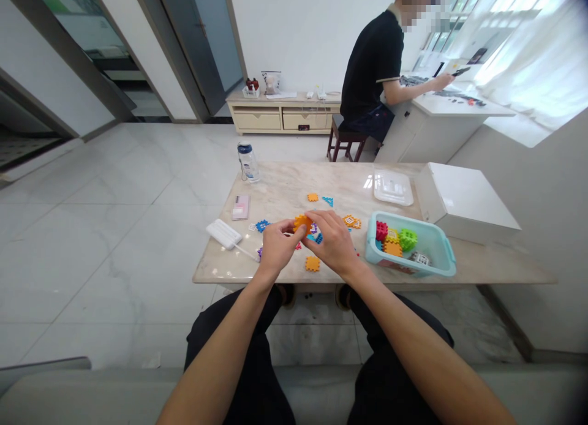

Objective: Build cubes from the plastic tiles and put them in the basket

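The orange interlocking plastic block (302, 223) sits directly between the left hand (280, 248) and right hand (333, 241), both partly closed and apparently gripping it, its long axis hidden.

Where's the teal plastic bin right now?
In the head view, the teal plastic bin sits toward the right of the marble table, just beyond the person's right hand to its right, and in front of the white box.

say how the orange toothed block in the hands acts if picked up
The orange toothed plastic block looks light and fairly stiff. Its notched edges should grip, not slip. Laid flat, like the orange piece on the table, it probably won't roll.
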Demonstrator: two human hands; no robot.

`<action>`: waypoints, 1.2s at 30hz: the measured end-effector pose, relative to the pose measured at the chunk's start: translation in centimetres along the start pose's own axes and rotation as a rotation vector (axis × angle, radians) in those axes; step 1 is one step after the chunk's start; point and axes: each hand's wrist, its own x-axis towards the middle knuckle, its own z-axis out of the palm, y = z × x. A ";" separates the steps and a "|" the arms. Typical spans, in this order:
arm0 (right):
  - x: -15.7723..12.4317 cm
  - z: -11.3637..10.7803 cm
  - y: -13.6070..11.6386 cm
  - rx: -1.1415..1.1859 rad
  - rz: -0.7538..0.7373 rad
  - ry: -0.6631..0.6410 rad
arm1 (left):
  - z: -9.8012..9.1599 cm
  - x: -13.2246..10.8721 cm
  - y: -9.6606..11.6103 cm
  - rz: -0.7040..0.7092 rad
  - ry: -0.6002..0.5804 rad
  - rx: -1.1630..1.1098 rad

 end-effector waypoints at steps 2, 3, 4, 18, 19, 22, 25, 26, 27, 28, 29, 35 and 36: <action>0.0 -0.1 0.0 0.005 0.000 0.004 | 0.0 0.0 0.1 0.002 0.006 0.010; 0.0 -0.1 0.0 0.007 -0.001 0.004 | 0.1 -0.1 0.2 -0.002 0.010 0.009; 0.0 -0.1 0.0 0.007 -0.002 0.004 | 0.1 -0.1 0.3 -0.007 0.013 0.004; 0.1 -0.4 -0.2 0.010 -0.014 -0.010 | 0.1 -0.2 0.3 0.011 0.021 0.010; 0.1 -0.4 -0.2 0.010 -0.016 -0.011 | 0.1 -0.2 0.4 0.010 0.016 0.005; 0.1 -0.4 -0.1 0.005 -0.020 -0.006 | 0.1 -0.2 0.5 0.014 0.011 -0.003; 0.0 -0.3 0.0 -0.002 -0.030 0.003 | 0.2 -0.2 0.4 0.019 0.024 0.002; 0.0 -0.3 0.1 -0.004 -0.035 0.005 | 0.2 -0.1 0.3 0.017 0.027 0.003; 0.0 -0.3 0.1 -0.005 -0.039 0.006 | 0.2 -0.1 0.2 0.014 0.029 0.002; 0.0 -0.2 0.1 -0.007 -0.041 0.007 | 0.2 -0.1 0.1 0.011 0.028 -0.002; 0.0 -0.2 0.1 -0.009 -0.040 0.005 | 0.2 -0.1 0.1 0.009 0.026 -0.008; 0.0 -0.4 0.1 -0.014 -0.033 0.002 | 0.2 -0.1 0.1 -0.001 0.018 -0.014; 0.0 -0.4 0.1 -0.015 -0.034 0.004 | 0.2 -0.1 0.1 -0.002 0.018 -0.015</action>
